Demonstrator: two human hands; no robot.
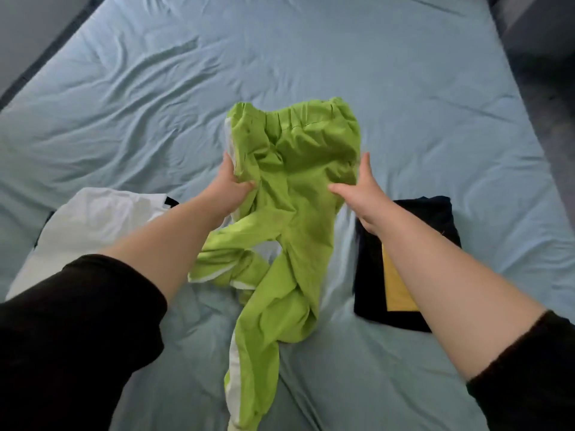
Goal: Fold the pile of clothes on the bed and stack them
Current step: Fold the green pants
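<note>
Lime-green trousers (295, 169) with a white side stripe lie crumpled on the bed, waistband far from me and legs trailing toward me. My left hand (231, 188) grips the cloth at the trousers' left side below the waistband. My right hand (362, 191) is at the right side, fingers apart, thumb and fingers touching the fabric's edge. A folded black garment with a yellow patch (413, 269) rests to the right, partly under my right forearm. A white garment (93, 225) lies unfolded at the left.
The bed is covered by a wrinkled light-blue sheet (311, 57). The bed's edges show at the top left and right, with dark floor beyond. Black sleeves cover both my upper forearms.
</note>
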